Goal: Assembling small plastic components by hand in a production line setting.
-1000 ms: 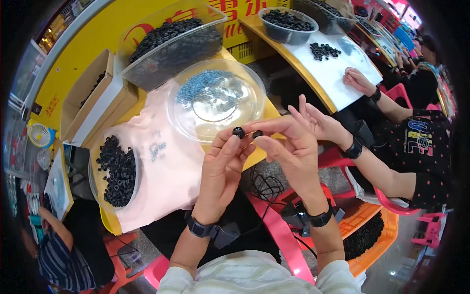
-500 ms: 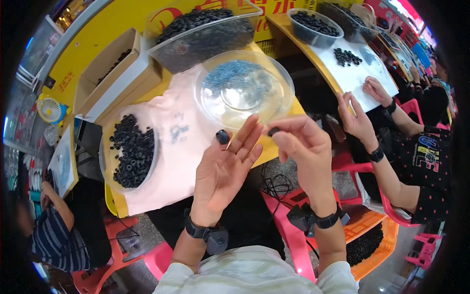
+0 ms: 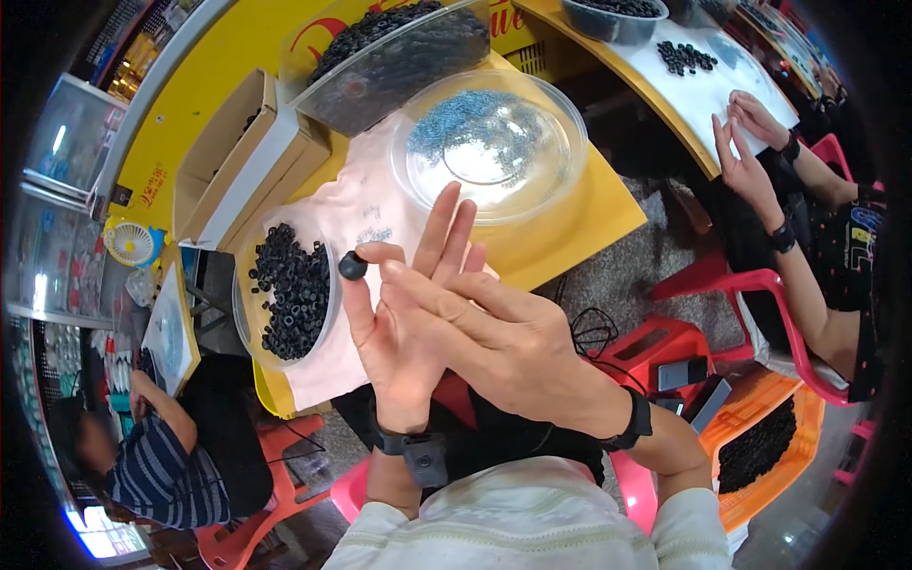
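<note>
Between the thumb and index finger of my left hand (image 3: 404, 347), a small black round piece (image 3: 352, 266) is pinched; its other fingers are stretched out. My right hand (image 3: 537, 351) lies across the left palm, its fingers close together and touching the left hand. The right thumb is hidden, so anything under those fingers cannot be made out. Beyond the hands, a shallow round clear tub (image 3: 570, 171) holds many tiny clear-blue bits. To the left, a clear tub (image 3: 332, 309) contains small black ring-like pieces. Both tubs stand on a pink cloth (image 3: 323, 375) over the yellow table.
A large clear bin (image 3: 356, 109) of black pieces and an open cardboard box (image 3: 228, 171) stand at the back. An orange crate (image 3: 793, 456) with black pieces sits at lower right. Co-workers' hands (image 3: 750, 180) are at a neighbouring table; another person (image 3: 176, 456) sits left.
My right hand has moved left and crossed over the left palm. The black piece it pinched is out of sight. My left thumb and index now hold their piece farther left. The view has shifted.
</note>
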Tool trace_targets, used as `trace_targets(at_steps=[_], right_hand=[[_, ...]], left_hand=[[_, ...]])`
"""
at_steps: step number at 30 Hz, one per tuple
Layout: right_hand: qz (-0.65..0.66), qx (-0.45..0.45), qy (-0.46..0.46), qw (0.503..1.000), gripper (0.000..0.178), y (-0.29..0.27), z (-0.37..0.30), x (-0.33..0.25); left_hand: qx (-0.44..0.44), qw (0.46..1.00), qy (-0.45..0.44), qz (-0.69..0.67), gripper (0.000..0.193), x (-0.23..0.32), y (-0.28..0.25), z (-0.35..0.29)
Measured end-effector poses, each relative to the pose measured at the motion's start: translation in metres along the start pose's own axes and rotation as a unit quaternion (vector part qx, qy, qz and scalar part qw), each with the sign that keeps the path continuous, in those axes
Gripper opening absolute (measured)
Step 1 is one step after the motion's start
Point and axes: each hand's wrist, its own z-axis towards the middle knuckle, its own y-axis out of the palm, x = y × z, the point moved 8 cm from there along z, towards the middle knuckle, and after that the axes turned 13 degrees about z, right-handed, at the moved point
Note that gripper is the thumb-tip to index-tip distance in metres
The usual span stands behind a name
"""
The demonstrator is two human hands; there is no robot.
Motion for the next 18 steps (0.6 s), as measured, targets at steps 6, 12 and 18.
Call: trace_targets(at_steps=[6,12,18], right_hand=[[-0.014,-0.008,0.008,1.0,0.033,0.0,0.001,0.004],[-0.024,-0.006,-0.041,0.999,0.02,0.003,0.003,0.006],[0.035,-0.032,0.002,0.999,0.032,0.002,0.003,0.015]], left_hand=[[0.016,0.999,0.008,-0.035,0.016,-0.003,0.002,0.001],[0.02,0.999,0.017,-0.04,0.016,-0.001,-0.001,0.001],[0.011,0.999,0.028,-0.033,0.02,0.009,-0.004,-0.006]])
